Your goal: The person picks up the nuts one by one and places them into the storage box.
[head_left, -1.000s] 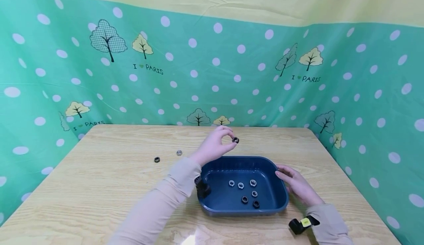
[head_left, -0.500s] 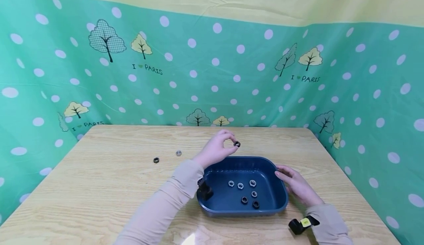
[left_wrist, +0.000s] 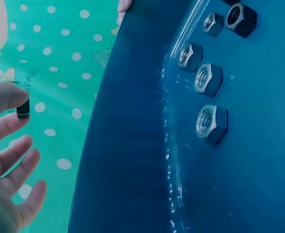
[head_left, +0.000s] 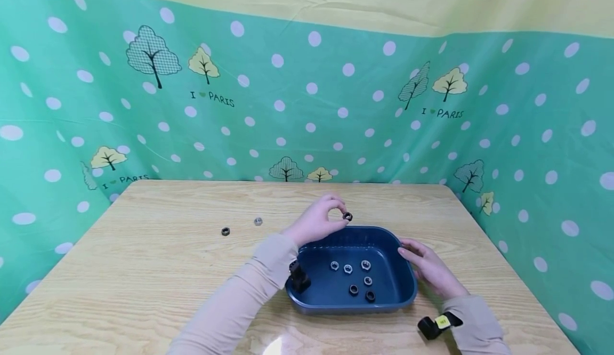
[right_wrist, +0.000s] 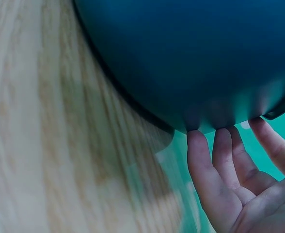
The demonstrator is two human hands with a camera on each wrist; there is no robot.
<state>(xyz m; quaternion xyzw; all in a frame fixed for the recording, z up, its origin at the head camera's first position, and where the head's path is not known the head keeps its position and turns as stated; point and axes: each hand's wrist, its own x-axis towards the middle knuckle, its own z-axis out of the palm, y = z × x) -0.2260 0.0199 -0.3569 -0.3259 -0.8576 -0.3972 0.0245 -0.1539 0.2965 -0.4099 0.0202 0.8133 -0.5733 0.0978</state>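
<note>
My left hand (head_left: 318, 219) pinches a black hex nut (head_left: 347, 216) between thumb and forefinger, above the far rim of a dark blue tub (head_left: 307, 308). In the left wrist view the held nut (left_wrist: 23, 108) shows edge-on, with the other fingers spread. My right hand (head_left: 431, 271) grips the tub's right wall. Its thumb lies at the rim and its fingertips (right_wrist: 197, 138) press the outside. Several nuts lie on the tub floor, silver ones such as this nut (head_left: 366, 265) and black ones such as this nut (head_left: 370, 296).
On the wooden table (head_left: 144, 269), left of the tub, lie a black nut (head_left: 225, 231) and a silver nut (head_left: 258, 220). A green dotted curtain (head_left: 268, 94) hangs behind and around the table. My left wrist camera (head_left: 299, 277) hangs over the tub's left side.
My left hand has moved slightly right and toward the tub, carrying the black nut closer to the far rim. My right hand and the nuts in the tub have stayed put.
</note>
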